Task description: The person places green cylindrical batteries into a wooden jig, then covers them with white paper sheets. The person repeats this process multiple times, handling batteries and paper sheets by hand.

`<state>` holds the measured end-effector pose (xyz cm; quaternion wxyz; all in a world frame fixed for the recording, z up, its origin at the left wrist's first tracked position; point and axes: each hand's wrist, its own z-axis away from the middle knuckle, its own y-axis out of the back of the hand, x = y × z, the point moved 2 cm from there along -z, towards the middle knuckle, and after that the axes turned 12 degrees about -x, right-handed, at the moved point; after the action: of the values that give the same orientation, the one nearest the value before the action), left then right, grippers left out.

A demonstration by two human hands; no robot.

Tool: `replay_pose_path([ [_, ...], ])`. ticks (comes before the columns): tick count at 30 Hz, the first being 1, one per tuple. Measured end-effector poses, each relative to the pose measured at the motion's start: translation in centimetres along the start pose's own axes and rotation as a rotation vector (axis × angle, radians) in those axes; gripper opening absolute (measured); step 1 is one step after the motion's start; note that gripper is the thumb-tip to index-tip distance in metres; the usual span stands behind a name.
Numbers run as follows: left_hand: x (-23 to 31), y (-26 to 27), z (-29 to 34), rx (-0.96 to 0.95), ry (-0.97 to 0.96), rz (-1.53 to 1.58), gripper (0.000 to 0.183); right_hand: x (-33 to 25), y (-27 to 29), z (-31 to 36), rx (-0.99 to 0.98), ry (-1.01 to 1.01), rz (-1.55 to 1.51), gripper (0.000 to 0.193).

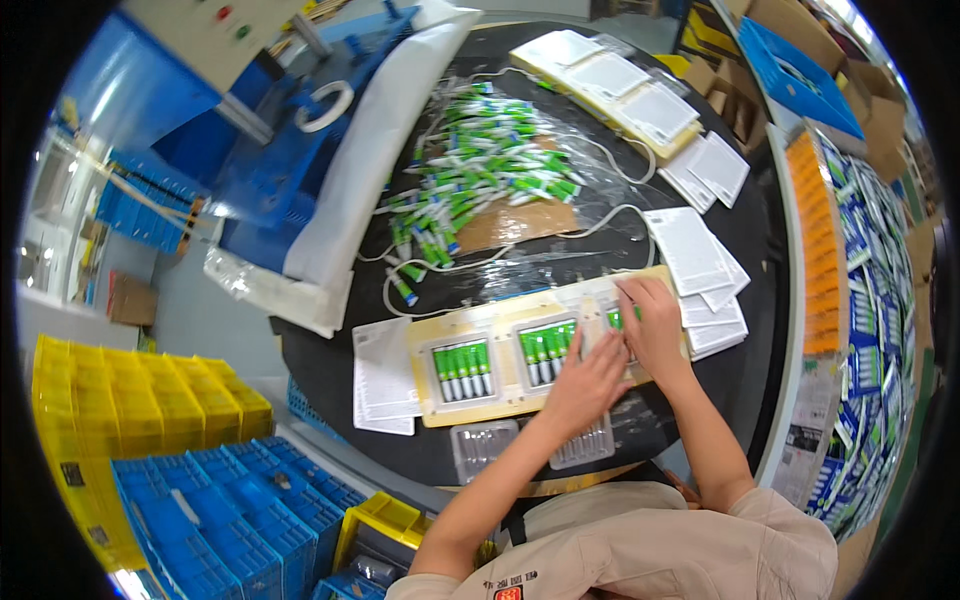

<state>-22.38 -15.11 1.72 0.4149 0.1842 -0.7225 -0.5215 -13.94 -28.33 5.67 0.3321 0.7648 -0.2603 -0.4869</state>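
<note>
A pale yellow holder (pixel 507 405) with a row of recesses lies in front of me. Its left and middle recesses carry clear plastic trays, each with a row of green-and-white battery-like cylinders (pixel 462 370). Both hands work at the right-hand recess, where more green cylinders (pixel 614 318) show beside my fingers. My left hand (pixel 590 375) lies over the tray's near left side, fingers stretched out. From the right, my right hand (pixel 652 325) closes with bent fingers around the row of cylinders; the palm hides most of them. Clear trays (pixel 484 447) lie below the holder, partly behind my left forearm.
A heap of loose cylinders (pixel 480 170) lies on cardboard and film beyond the holder. White cards are stacked right (pixel 690 250) and left (pixel 380 375). A second holder (pixel 610 85) stands at the back. Blue machinery (pixel 290 150) and crates (pixel 210 510) flank the left side.
</note>
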Motion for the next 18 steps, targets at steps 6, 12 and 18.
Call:
replay_pose_path([
  [6, 1.9, 1.7, 4.1, 0.092, 0.159, 0.305, 0.03, -11.4, -17.9, -15.9, -0.218, 0.344, -0.171, 0.012],
  [12, 2.0, 3.6, 9.2, 0.081, 0.255, 0.223, 0.029, -16.3, -27.4, -19.5, -0.549, 0.328, 0.064, 0.016],
  [18, 3.4, 4.1, 8.6, 0.211, 0.293, 0.376, 0.021, -16.2, -25.5, -19.3, -0.7, 0.277, 0.177, 0.02],
])
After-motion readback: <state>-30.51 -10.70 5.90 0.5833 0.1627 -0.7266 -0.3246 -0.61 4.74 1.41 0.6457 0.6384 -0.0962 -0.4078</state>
